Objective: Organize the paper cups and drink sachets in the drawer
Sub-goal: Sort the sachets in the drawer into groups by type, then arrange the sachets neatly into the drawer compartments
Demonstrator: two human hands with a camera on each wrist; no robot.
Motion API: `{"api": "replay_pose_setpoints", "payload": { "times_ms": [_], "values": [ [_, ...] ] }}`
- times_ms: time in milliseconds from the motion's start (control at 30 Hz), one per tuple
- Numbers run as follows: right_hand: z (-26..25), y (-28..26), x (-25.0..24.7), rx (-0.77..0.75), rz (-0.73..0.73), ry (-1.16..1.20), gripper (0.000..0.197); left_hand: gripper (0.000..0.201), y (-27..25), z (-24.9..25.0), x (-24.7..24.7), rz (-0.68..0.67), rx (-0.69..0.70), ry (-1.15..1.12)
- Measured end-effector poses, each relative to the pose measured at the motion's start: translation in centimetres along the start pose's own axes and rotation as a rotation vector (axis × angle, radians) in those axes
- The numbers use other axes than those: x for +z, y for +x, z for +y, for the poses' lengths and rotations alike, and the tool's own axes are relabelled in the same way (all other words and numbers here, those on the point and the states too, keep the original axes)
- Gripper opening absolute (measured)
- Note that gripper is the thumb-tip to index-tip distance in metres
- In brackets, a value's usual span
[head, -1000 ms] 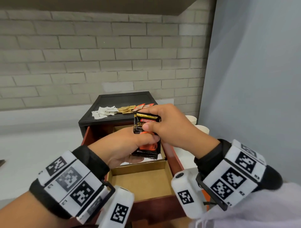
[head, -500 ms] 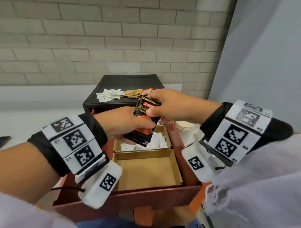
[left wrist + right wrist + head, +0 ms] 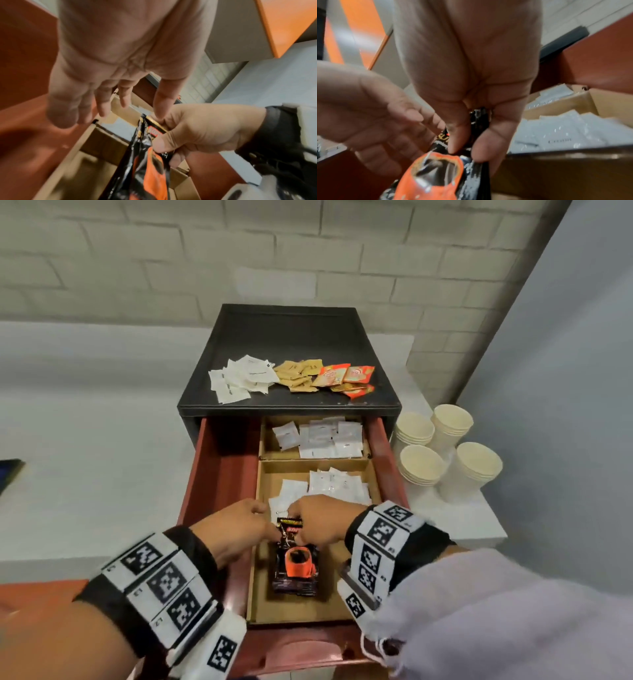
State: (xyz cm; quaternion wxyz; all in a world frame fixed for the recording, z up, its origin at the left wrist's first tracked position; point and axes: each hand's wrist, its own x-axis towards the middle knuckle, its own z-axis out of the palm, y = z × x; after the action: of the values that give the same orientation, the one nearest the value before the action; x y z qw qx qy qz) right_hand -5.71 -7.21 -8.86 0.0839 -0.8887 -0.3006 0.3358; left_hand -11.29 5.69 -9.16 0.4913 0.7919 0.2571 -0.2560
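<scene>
The right hand [image 3: 320,520] pinches the top seam of the black-and-orange coffee sachets [image 3: 295,571], thumb and fingers [image 3: 458,140] clamped on the foil. The bundle stands on its bottom edge in the near cardboard compartment [image 3: 291,611] of the drawer [image 3: 219,474], long axis running near to far. The left hand [image 3: 236,529], just left, has relaxed fingers and grips nothing. Glossy, crinkled film; matte cardboard walls. Paper cups [image 3: 448,450] stand right on the counter [image 3: 455,508].

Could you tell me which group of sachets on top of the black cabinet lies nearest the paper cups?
The red-orange sachets, at the right end of the row; the brown sachets sit in the middle and the white sachets farthest from the paper cups.
</scene>
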Motion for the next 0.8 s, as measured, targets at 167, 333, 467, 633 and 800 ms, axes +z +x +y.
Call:
{"api": "replay_pose_setpoints", "payload": {
  "times_ms": [167, 333, 467, 633, 800],
  "values": [
    [-0.4, 1.8, 1.6, -0.014, 0.006, 0.034, 0.026, 0.025, 2.1, -0.6, -0.2, -0.004, -0.147, 0.046],
    [-0.4, 1.8, 2.8, -0.084, 0.039, 0.006, 0.041, 0.039, 3.5, -0.5, 0.2, -0.098, -0.249, 0.064],
    [0.2, 0.8, 2.6, -0.08, 0.183, -0.064, 0.056, 0.028, 4.5, -0.6, 0.1, -0.129, -0.249, 0.034],
    [1.4, -1.5, 0.0, -0.071, 0.152, -0.26, 0.016, 0.02, 3.8, -0.5, -0.1, -0.161, -0.24, -0.009],
    [1.5, -1.1, 1.4, -0.176, -0.394, -0.718, 0.03, 0.019, 3.2, -0.2, 0.0, -0.117, -0.209, -0.071]
  ]
}}
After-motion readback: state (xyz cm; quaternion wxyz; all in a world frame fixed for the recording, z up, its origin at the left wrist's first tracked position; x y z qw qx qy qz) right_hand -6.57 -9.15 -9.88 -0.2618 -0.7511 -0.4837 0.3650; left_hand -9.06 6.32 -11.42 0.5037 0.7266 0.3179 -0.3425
